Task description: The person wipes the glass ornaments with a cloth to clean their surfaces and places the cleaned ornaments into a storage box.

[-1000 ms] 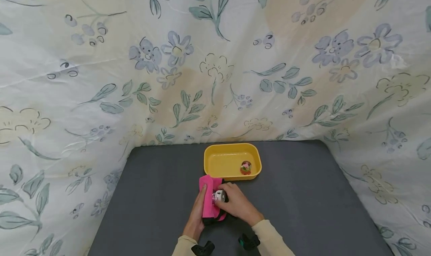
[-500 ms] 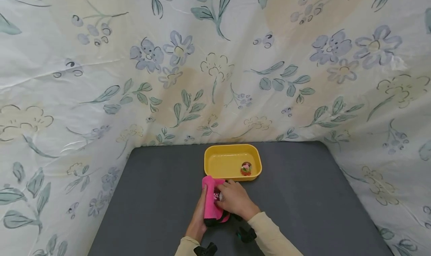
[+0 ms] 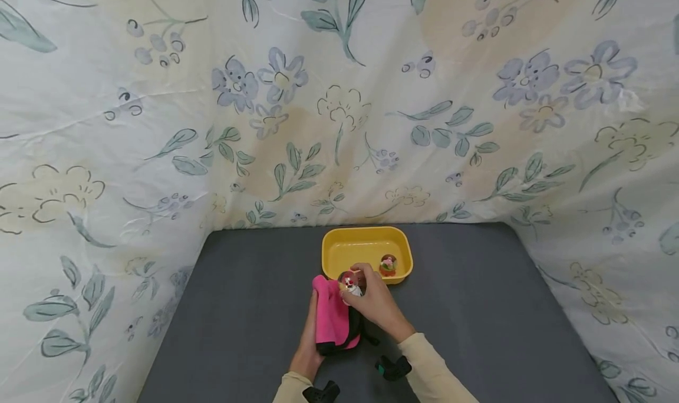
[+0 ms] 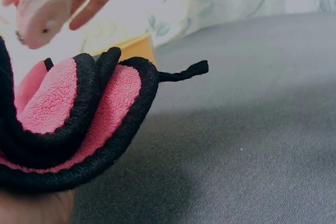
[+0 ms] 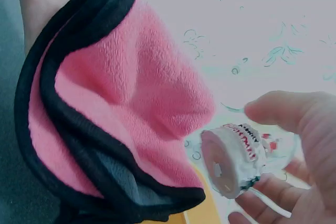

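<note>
A pink cloth with black edging (image 3: 330,317) is folded over in my left hand (image 3: 307,345), which grips it from the left side. Between the thumb and fingers of my right hand (image 3: 378,304) is a small snow globe (image 3: 350,281), held at the cloth's upper right edge. Seen from the right wrist, the snow globe (image 5: 231,158) is tilted, its pale base facing the cloth (image 5: 131,77) and raised lettering running round the base. In the left wrist view the globe (image 4: 43,18) hangs above the cloth's folds (image 4: 52,98).
Just beyond the hands stands a yellow tray (image 3: 366,232). A second small snow globe (image 3: 388,265) with a reddish base sits in its right part. The grey table (image 3: 477,332) is bordered by a floral fabric backdrop (image 3: 339,126).
The snow globe was tucked against the cloth; my right hand has brought it up and out, toward the tray, turning it. The left hand still holds the cloth, whose folds have shifted.
</note>
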The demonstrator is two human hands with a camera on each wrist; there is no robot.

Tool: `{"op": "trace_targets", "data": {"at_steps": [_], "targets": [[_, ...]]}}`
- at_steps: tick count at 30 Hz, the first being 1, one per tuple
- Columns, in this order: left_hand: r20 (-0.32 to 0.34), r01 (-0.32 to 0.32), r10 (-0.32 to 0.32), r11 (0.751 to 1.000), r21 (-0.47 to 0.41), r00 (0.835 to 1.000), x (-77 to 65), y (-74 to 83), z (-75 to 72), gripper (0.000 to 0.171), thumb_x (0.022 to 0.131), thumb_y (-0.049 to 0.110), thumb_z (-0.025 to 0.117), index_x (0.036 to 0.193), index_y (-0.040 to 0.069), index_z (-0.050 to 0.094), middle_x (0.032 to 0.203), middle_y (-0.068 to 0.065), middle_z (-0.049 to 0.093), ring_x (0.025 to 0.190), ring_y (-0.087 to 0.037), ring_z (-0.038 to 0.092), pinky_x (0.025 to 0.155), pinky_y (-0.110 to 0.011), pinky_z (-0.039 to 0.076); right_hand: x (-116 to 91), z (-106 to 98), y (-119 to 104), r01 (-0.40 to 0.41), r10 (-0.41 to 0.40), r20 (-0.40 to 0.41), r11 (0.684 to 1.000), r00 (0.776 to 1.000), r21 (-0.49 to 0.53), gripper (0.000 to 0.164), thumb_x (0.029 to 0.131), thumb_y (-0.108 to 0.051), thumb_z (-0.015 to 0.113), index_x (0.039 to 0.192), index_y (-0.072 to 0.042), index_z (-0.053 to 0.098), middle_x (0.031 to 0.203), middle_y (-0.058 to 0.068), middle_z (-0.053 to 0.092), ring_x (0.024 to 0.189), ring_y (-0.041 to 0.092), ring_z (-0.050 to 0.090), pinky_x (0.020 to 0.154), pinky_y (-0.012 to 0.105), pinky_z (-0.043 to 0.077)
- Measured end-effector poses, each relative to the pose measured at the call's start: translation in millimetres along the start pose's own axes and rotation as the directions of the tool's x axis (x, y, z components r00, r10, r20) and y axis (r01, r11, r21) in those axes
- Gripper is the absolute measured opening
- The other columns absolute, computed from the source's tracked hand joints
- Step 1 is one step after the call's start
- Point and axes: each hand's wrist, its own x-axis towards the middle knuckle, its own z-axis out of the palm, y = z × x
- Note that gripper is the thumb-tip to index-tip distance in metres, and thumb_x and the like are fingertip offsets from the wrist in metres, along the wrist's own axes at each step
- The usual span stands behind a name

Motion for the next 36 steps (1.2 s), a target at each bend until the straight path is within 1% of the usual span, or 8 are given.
{"op": "trace_targets", "data": {"at_steps": [5,8,11,15,19,24,31,36], "targets": [[-0.016,-0.012,0.011,1.0,-0.006,1.0,0.3,0.1,-0.3,0.093,0.089,0.086,0.031,0.16,0.026,0.027,0.157,0.006,0.041,0.136,-0.009,0.044,0.115,-0.033,0.034,-2.6,-0.7,-2.1,0.051,-0.056,0.037,0.991,0.998,0.124,0.064,0.09,-0.021,0.077,0.148,-0.025,0.048,0.124,0.001,0.063,0.112,0.02,0.061,0.094,0.037,0.055],[-0.023,-0.015,0.015,1.0,-0.011,1.0,-0.7,0.0,-1.2,0.09,0.09,0.085,0.031,0.158,0.025,0.031,0.149,0.008,0.048,0.13,-0.008,0.049,0.109,-0.03,0.04,-5.9,0.4,-3.0,0.081,-0.094,0.081,0.985,0.992,0.151,0.057,0.092,-0.017,0.075,0.144,-0.022,0.053,0.131,0.001,0.063,0.115,0.019,0.061,0.1,0.038,0.053],[-0.03,-0.016,0.016,1.0,-0.013,0.999,-2.1,-0.3,-2.2,0.089,0.091,0.084,0.032,0.157,0.024,0.032,0.143,0.009,0.052,0.125,-0.008,0.052,0.102,-0.028,0.046,-9.2,2.0,-4.4,0.094,-0.113,0.133,0.986,0.985,0.136,0.049,0.092,-0.018,0.075,0.139,-0.018,0.058,0.125,0.002,0.065,0.104,0.019,0.061,0.091,0.031,0.054],[-0.032,-0.026,0.025,1.0,-0.015,0.999,-3.6,0.0,-2.9,0.088,0.092,0.083,0.032,0.158,0.024,0.03,0.142,0.01,0.051,0.124,-0.007,0.052,0.101,-0.028,0.046,-12.0,5.1,-5.5,0.088,-0.103,0.178,0.992,0.979,0.088,0.049,0.093,-0.022,0.074,0.138,-0.015,0.057,0.123,0.001,0.064,0.095,0.017,0.057,0.079,0.024,0.049],[-0.038,-0.022,0.021,1.0,-0.014,0.999,-4.5,1.3,-2.4,0.089,0.091,0.084,0.031,0.157,0.024,0.031,0.143,0.01,0.05,0.125,-0.006,0.05,0.103,-0.027,0.043,-13.4,8.2,-4.2,0.084,-0.09,0.193,0.996,0.977,0.038,0.05,0.093,-0.022,0.074,0.139,-0.016,0.056,0.131,0.001,0.063,0.103,0.015,0.057,0.084,0.025,0.05],[-0.017,-0.018,0.018,1.0,-0.007,1.0,-4.1,3.6,0.0,0.089,0.091,0.084,0.031,0.156,0.023,0.032,0.144,0.008,0.048,0.127,-0.007,0.049,0.105,-0.029,0.043,-15.2,12.4,-2.2,0.102,-0.102,0.237,0.995,0.966,0.009,0.047,0.094,-0.021,0.073,0.138,-0.017,0.056,0.128,0.002,0.063,0.105,0.015,0.058,0.084,0.026,0.052],[-0.004,-0.008,0.008,1.0,-0.011,1.0,-4.1,4.8,1.3,0.089,0.092,0.084,0.03,0.154,0.021,0.034,0.136,0.009,0.052,0.121,-0.005,0.053,0.102,-0.027,0.045,-17.1,18.4,-1.9,0.126,-0.127,0.224,0.992,0.966,0.02,0.045,0.094,-0.019,0.073,0.135,-0.014,0.056,0.12,0.004,0.063,0.091,0.014,0.058,0.077,0.023,0.052],[0.011,-0.006,0.006,1.0,-0.019,1.0,-3.7,6.0,-1.0,0.088,0.092,0.083,0.031,0.155,0.021,0.033,0.137,0.008,0.052,0.122,-0.006,0.053,0.102,-0.028,0.046,-17.5,20.1,-0.9,0.112,-0.118,0.232,0.993,0.966,0.039,0.044,0.095,-0.019,0.071,0.135,-0.014,0.055,0.119,0.004,0.062,0.092,0.014,0.059,0.082,0.026,0.054]]}}
